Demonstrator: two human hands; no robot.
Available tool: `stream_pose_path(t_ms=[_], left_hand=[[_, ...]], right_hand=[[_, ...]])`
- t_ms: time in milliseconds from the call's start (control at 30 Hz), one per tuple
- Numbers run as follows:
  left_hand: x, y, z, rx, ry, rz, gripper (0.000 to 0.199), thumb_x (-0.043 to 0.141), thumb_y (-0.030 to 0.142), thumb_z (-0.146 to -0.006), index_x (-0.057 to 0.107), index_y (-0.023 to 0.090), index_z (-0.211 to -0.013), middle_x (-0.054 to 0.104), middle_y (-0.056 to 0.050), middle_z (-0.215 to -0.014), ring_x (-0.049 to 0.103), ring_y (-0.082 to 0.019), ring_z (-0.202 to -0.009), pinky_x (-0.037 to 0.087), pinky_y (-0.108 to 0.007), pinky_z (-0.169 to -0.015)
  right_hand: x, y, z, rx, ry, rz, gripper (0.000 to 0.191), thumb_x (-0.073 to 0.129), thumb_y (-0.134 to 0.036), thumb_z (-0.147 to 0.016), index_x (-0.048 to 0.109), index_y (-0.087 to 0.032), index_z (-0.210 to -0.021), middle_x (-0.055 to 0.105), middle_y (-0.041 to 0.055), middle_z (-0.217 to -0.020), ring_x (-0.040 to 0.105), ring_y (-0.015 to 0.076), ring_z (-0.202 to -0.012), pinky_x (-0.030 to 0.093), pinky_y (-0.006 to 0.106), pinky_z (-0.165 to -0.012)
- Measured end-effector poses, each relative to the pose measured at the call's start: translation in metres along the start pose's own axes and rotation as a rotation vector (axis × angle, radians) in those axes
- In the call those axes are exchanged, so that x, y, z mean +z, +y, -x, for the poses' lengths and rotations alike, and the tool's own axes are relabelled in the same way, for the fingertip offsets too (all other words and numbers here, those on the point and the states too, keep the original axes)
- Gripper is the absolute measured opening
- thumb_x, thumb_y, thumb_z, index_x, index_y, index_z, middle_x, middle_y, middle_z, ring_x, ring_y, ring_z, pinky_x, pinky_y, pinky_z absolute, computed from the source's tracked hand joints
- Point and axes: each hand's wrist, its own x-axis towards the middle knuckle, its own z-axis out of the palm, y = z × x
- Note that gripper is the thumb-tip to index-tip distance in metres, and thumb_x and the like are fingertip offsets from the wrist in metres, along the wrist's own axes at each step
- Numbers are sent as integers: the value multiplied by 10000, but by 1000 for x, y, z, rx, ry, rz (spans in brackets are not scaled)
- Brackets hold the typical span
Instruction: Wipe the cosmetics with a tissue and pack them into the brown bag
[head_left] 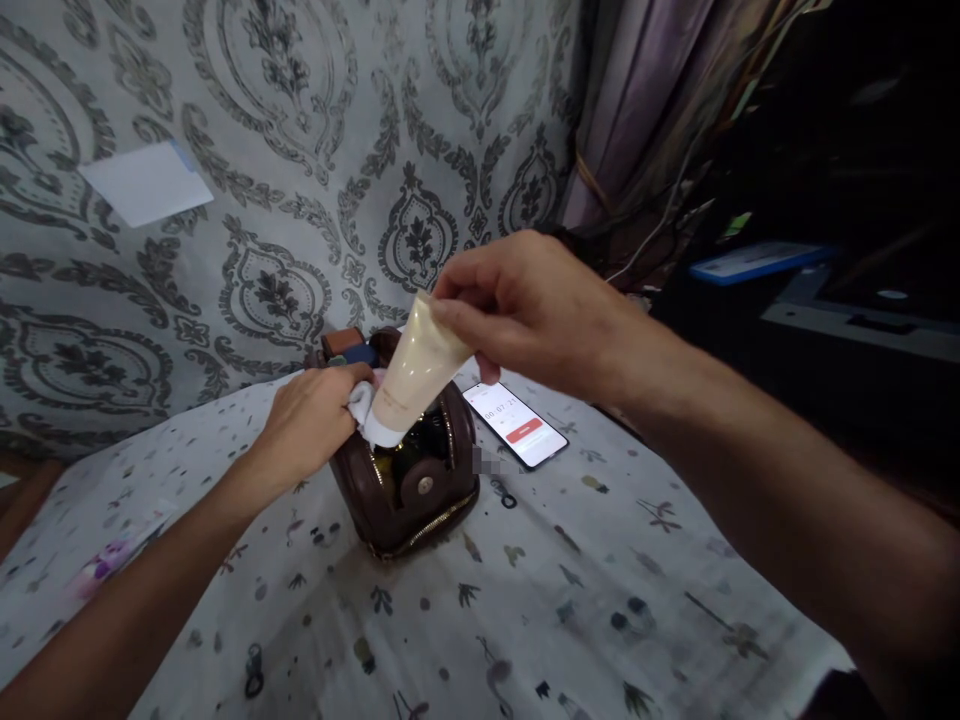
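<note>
The right hand (pixel 521 305) is pinching a cream tube (pixel 421 375) between closed fingers, tilting it cap-down at the opening of a brown bag (pixel 357 492); the left hand (pixel 313 415) is touching a white cloth (pixel 361 403), hidden fingertips leaving its grip unclear.

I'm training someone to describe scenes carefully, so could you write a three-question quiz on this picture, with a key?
1. Which hand holds the tube?
2. True or false: the tube's cap points up, away from the bag.
3. Fill the gap: on the patterned cloth beside the bag lies a lit-up ____.

Key:
1. The right hand.
2. False; it points down.
3. phone
</note>
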Motion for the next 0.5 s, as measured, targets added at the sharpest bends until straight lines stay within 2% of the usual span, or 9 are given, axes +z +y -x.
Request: stream_pose_path(t_ms=[167, 300, 500], left_hand=[[-2, -4, -6, 31, -8, -18, 390, 482, 192, -751, 721, 270, -1049, 768, -59, -927, 688, -320, -886, 378, -311, -624], [-1, -6, -8, 38, -12, 6, 376, 490, 197, -746, 723, 291, -1026, 772, -38, -933, 698, -308, -888, 383, -306, -617], [-1, -9, -8, 46, -10, 37, 403, 487, 167, -730, 718, 291, -1037, 772, -25, -924, 702, -304, -933, 407, -302, -632]], right_hand=[[22, -6, 9, -44, 34, 55, 226, 521, -125, -895, 577, -161, -679, 504, -39, -551, 429, 86, -529, 299, 252, -576], [40, -7, 15, -95, 13, -3, 226, 478, -120, -911, 579, -164, -713, 492, -41, -585, 403, 86, -545, 287, 242, -577], [62, -8, 16, -2, -109, 33, 189, 470, -127, -915, 601, -155, -782, 485, -28, -607, 380, 95, -544, 249, 255, -548]])
